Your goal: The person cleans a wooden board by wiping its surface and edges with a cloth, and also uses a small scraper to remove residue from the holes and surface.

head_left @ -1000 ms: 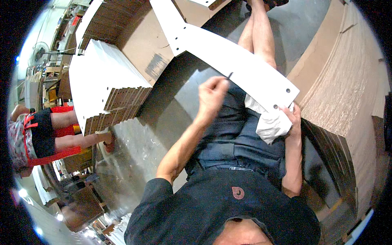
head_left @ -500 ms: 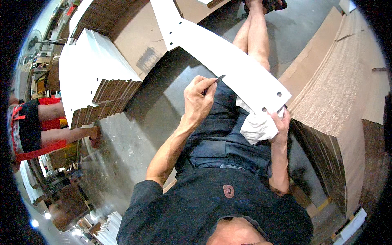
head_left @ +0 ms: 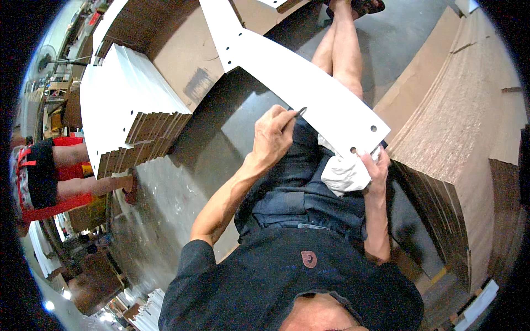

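Observation:
A long white panel [head_left: 326, 94] with round holes near its ends slants across my lap. My left hand [head_left: 272, 135] pinches a small dark blade-like tool [head_left: 301, 112], its tip at the panel's near long edge; the rest of it is hidden in my fingers. At the panel's right end, my right hand [head_left: 377, 170] is closed on a crumpled white cloth [head_left: 345, 175]. The thumb lies by the corner hole, and whether these fingers also grip the panel is partly hidden.
White panels [head_left: 130, 83] are stacked at the left, beside a brown board surface [head_left: 193, 60] under the panel's far end. Stacked brown boards [head_left: 447, 138] rise close on my right. Another person's legs [head_left: 74, 171] show at far left.
My left hand has moved slightly right and down along the panel's edge with the small tool. The panel's right end and the cloth have shifted slightly left.

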Motion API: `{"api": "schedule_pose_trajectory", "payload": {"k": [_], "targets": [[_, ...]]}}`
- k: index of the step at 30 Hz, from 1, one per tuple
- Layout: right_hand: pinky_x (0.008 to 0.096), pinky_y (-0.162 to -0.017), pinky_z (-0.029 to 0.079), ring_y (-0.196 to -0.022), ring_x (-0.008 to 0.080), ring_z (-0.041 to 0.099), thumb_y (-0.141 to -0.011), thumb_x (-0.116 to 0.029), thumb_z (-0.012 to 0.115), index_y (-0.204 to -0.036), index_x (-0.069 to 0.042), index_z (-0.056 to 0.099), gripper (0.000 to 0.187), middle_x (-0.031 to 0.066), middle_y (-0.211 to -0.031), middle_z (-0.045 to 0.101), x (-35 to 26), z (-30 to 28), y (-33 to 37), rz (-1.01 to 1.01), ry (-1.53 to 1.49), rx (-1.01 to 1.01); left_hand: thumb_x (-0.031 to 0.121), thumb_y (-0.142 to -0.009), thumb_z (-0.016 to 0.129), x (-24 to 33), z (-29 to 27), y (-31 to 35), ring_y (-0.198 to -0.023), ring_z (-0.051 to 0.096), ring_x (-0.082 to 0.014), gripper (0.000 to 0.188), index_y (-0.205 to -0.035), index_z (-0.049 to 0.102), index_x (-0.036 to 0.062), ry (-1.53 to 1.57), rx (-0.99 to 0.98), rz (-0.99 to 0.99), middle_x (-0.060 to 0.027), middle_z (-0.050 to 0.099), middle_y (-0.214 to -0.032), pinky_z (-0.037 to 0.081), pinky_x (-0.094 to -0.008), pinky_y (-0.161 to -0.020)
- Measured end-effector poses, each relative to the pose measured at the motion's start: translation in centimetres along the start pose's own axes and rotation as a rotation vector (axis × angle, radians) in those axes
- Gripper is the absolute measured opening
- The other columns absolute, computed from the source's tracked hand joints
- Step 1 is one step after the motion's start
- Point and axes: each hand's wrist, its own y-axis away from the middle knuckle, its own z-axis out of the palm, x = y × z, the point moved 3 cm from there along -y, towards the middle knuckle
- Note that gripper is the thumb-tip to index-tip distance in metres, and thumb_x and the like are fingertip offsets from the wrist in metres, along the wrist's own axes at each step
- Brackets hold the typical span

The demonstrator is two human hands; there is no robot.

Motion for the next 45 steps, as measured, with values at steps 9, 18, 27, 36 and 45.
{"api": "schedule_pose_trajectory", "payload": {"k": [9, 18, 27, 36, 45], "targets": [[0.0291, -0.08, 0.052, -0.087, 0.0165, 0.064, -0.086, -0.017, 0.069, -0.116, 0.006, 0.058, 0.04, 0.0129, -0.103, 0.066, -0.2, 0.3, 0.1, 0.019, 0.023, 0.014, -0.003, -0.083, 0.066, -1.5, -0.2, -0.6, -0.073, 0.065, -0.0273, 0.017, -0.099, 0.071, 0.0003, -0.025, -0.021, -0.008, -0.0145, 0.065, -0.083, 0.051, -0.0359, -0.062], [0.0284, -0.081, 0.051, -0.089, 0.0164, 0.064, -0.087, -0.01, 0.067, -0.117, 0.007, 0.058, 0.035, 0.0119, -0.104, 0.067, 0.5, -0.1, 0.1, 0.027, 0.018, -0.005, -0.001, -0.084, 0.064, -4.8, -1.2, -1.3, -0.079, 0.065, -0.0269, 0.026, -0.11, 0.069, -0.0004, -0.112, 0.01, -0.11, -0.0157, 0.064, -0.087, 0.051, -0.0364, -0.07], [0.0295, -0.083, 0.051, -0.092, 0.0171, 0.064, -0.086, -0.015, 0.07, -0.116, 0.007, 0.059, 0.039, 0.0119, -0.103, 0.067, 0.7, 0.1, 0.2, 0.037, -0.029, 0.013, -0.002, -0.086, 0.061, -3.5, -1.3, -0.6, -0.077, 0.063, -0.0292, 0.026, -0.111, 0.069, 0.0002, -0.007, -0.109, -0.069, -0.0155, 0.061, -0.085, 0.051, -0.0374, -0.069], [0.0295, -0.083, 0.051, -0.09, 0.0173, 0.064, -0.086, -0.014, 0.069, -0.117, 0.007, 0.059, 0.039, 0.0124, -0.105, 0.067, 0.3, 0.3, 0.1, 0.057, -0.066, -0.002, -0.008, -0.08, 0.065, -1.3, -0.7, 0.2, -0.073, 0.062, -0.0268, 0.033, -0.111, 0.07, 0.003, 0.037, -0.156, 0.057, -0.0136, 0.062, -0.085, 0.05, -0.0342, -0.064], [0.0299, -0.081, 0.051, -0.089, 0.017, 0.064, -0.085, -0.014, 0.069, -0.114, 0.007, 0.06, 0.037, 0.0126, -0.102, 0.067, 0.3, 0.2, 0.1, 0.045, -0.011, -0.003, -0.009, -0.08, 0.063, -0.2, -0.4, 1.1, -0.071, 0.062, -0.0286, 0.033, -0.111, 0.069, 0.0009, 0.071, -0.212, 0.155, -0.0139, 0.061, -0.082, 0.05, -0.0361, -0.064]]}}
